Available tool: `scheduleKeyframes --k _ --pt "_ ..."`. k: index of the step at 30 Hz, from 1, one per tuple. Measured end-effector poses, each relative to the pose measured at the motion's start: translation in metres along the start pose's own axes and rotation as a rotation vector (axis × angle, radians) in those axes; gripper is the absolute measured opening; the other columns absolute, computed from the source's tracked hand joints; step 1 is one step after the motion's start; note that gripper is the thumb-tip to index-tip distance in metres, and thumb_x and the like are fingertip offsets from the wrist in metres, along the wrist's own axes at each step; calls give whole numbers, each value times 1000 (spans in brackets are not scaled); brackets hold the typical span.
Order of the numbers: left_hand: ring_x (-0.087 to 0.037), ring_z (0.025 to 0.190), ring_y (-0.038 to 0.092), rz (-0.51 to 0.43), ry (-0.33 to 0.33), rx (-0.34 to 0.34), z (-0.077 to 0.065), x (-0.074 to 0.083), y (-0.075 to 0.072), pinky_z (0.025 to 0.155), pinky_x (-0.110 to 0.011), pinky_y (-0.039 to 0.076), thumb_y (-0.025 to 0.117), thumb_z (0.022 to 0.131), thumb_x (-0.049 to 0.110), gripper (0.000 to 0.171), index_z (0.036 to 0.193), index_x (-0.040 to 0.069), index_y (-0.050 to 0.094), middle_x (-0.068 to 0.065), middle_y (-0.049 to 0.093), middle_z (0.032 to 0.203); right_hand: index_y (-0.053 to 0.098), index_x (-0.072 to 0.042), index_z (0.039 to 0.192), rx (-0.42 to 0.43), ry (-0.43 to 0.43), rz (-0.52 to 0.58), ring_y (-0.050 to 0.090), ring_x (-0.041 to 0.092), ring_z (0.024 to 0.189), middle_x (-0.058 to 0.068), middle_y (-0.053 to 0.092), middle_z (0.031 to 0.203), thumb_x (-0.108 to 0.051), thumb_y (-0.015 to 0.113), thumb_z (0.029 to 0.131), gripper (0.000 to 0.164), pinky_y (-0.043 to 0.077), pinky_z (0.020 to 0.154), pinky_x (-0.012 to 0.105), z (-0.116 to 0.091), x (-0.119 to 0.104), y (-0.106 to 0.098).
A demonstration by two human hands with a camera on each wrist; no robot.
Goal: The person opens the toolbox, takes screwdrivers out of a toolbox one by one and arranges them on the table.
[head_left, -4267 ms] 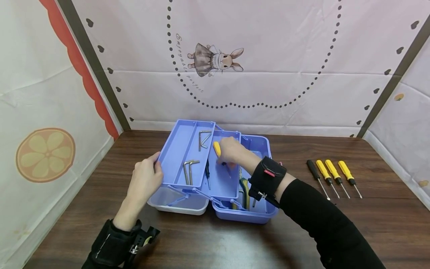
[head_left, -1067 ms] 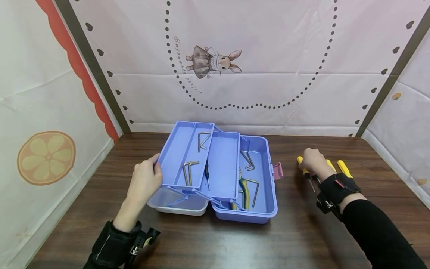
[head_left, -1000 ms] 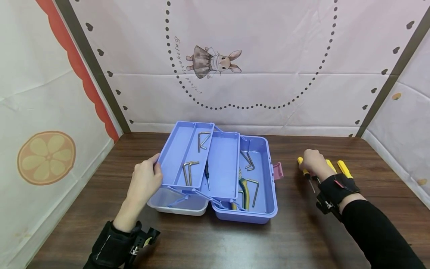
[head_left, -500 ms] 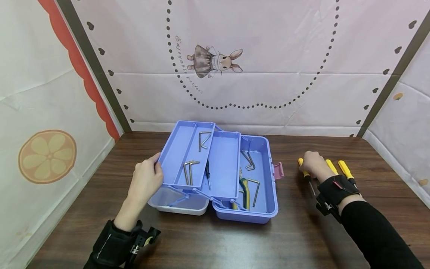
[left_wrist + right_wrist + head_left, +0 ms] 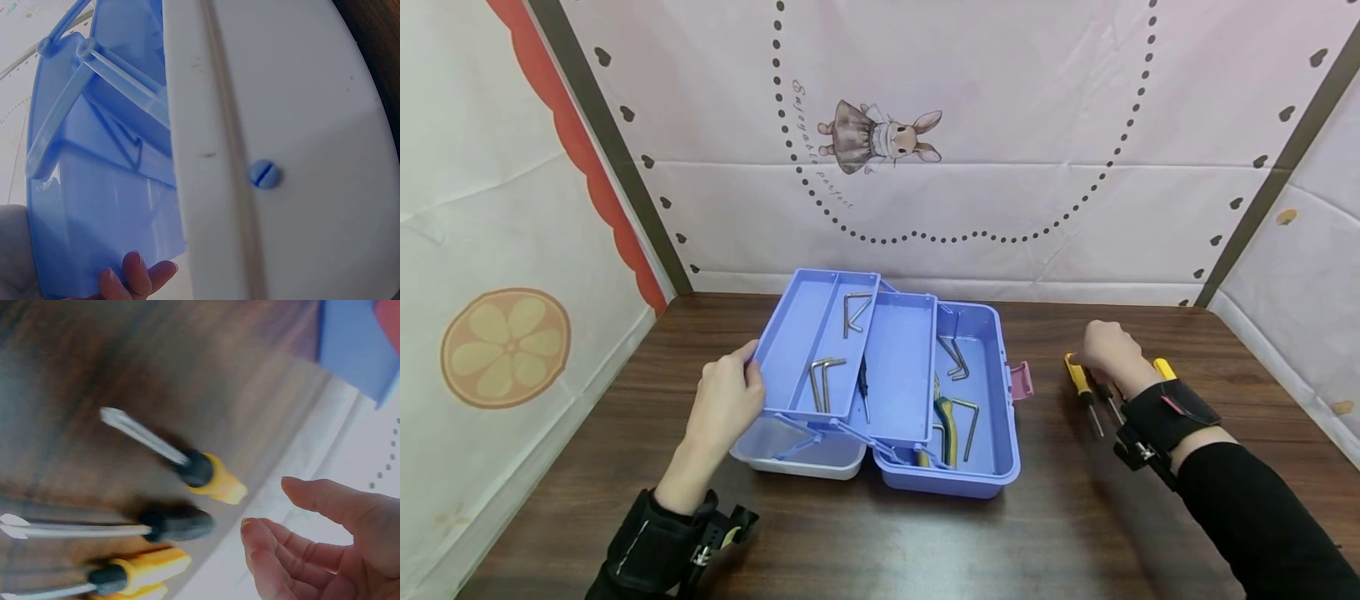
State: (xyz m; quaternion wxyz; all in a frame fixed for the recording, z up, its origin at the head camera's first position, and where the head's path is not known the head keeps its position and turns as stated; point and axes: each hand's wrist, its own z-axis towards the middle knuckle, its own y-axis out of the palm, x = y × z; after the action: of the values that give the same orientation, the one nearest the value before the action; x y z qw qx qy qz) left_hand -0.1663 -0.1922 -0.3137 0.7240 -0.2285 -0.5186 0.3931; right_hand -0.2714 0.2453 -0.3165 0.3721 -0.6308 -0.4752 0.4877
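My left hand [image 5: 722,400] grips the left edge of the upper tray [image 5: 797,325] of a blue toolbox. In the left wrist view, its fingertips [image 5: 137,275] lie against the tray's underside. My right hand [image 5: 1112,354] hovers over a row of screwdrivers at the right, and nothing is between its parted thumb and fingers [image 5: 325,500]. Leftmost in the row lies a yellow screwdriver [image 5: 1078,381]. Beside it is a black-handled screwdriver [image 5: 181,525], then yellow screwdrivers [image 5: 153,569] that the right hand partly hides in the head view.
Several hex keys [image 5: 826,383] lie in the upper tray and the deep compartment [image 5: 988,358]. A black pen-like tool [image 5: 862,387] is in the middle tray [image 5: 901,358]. Green-and-yellow pliers [image 5: 947,429] rest in the compartment. A pink latch [image 5: 1021,381] sticks out at its right.
My right hand has carried a yellow screwdriver from the middle tray to the left end of the row and let go. It has now lifted slightly rightward. My left hand keeps its place.
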Motion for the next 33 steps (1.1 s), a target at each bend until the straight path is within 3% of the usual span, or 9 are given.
scheduleKeyframes --k 8,17,24,29,33 --pt "-40 90 57 2 0 4 1 0 0 66 -48 48 37 88 2 36 118 -17 46 -34 52 108 50 1 72 89 -77 -47 48 20 51 9 50 61 -22 57 84 27 36 44 29 -8 -32 -22" --pt "-39 89 58 9 -1 4 0 0 -1 65 -48 48 38 88 2 36 118 -17 46 -34 53 107 47 -8 49 241 -301 -35 41 17 50 0 43 48 -18 65 77 34 35 46 29 -18 -93 -34" --pt "-39 88 58 13 7 8 0 0 0 64 -48 48 38 88 1 36 117 -17 47 -34 53 106 65 0 64 221 -389 0 51 17 51 5 58 56 -18 66 76 21 44 51 29 -25 -140 -25" --pt "-39 88 58 8 7 2 0 0 -1 63 -47 49 38 88 1 36 117 -17 46 -34 53 107 65 -3 65 186 -445 -4 49 14 50 3 58 57 -20 67 77 21 42 49 25 -29 -167 -11" --pt "-39 88 58 5 6 0 0 0 -1 62 -46 49 38 88 1 36 118 -17 46 -34 53 107 66 -4 76 124 -432 -3 55 15 59 5 62 69 -26 67 78 22 45 54 25 -32 -185 3"
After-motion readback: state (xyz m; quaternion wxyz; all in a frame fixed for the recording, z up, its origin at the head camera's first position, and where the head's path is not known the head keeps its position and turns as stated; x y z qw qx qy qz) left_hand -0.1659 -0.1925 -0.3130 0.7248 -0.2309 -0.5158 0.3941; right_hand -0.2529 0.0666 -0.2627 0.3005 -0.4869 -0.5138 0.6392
